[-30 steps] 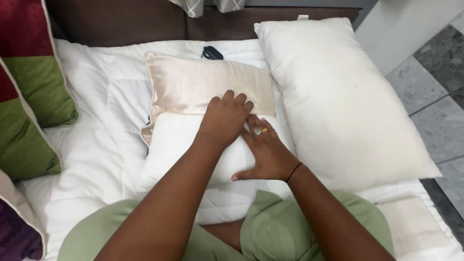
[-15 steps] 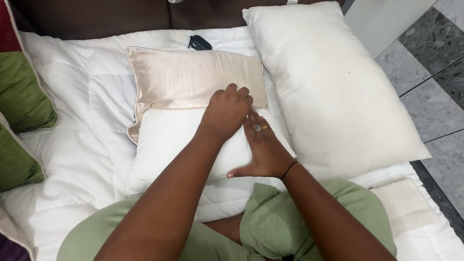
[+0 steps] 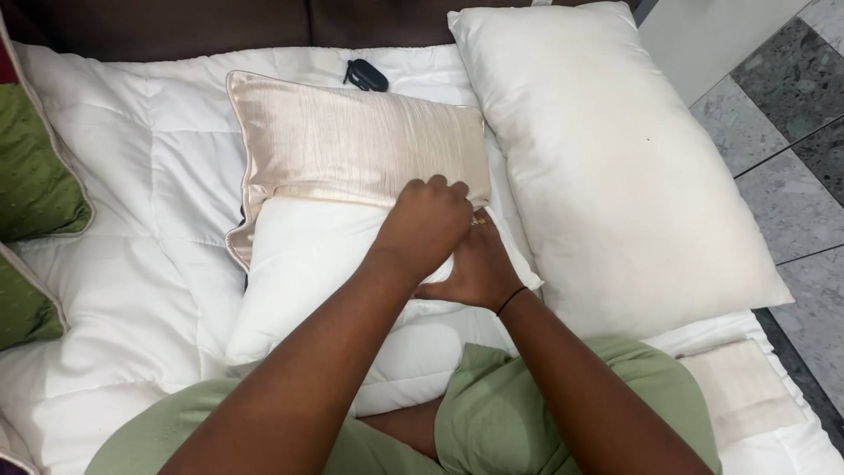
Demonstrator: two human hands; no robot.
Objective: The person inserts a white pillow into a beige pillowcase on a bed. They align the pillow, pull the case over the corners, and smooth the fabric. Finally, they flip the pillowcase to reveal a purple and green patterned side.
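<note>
At the near edge of the bed (image 3: 132, 290), closest to me, I see my own lap in green clothing (image 3: 563, 396), legs crossed on the white quilt. Both forearms reach forward from there and meet over the pillow in front of me.

My left hand (image 3: 426, 224) lies on top, fingers curled down at the open edge of the beige satin cover (image 3: 352, 145), and it seems to pinch that edge, though I cannot tell for certain how firm the hold is. My right hand (image 3: 470, 268) sits just beneath and to the right of it, pressed flat against the white pillow insert (image 3: 308, 273); it wears a ring and a dark band at the wrist. Whether its fingers close on anything I cannot tell, since the left hand covers them.

The insert lies in the middle of the bed, its far half inside the cover, its near half bare and bulging toward my knees.

Just beside it on the right rests a large white pillow (image 3: 624, 167), touching the cover's right edge and reaching the bed's right edge. Along the left edge lie green cushions (image 3: 35, 167). Beyond the cover, near the headboard edge, sits a small black object (image 3: 365, 76).
</note>
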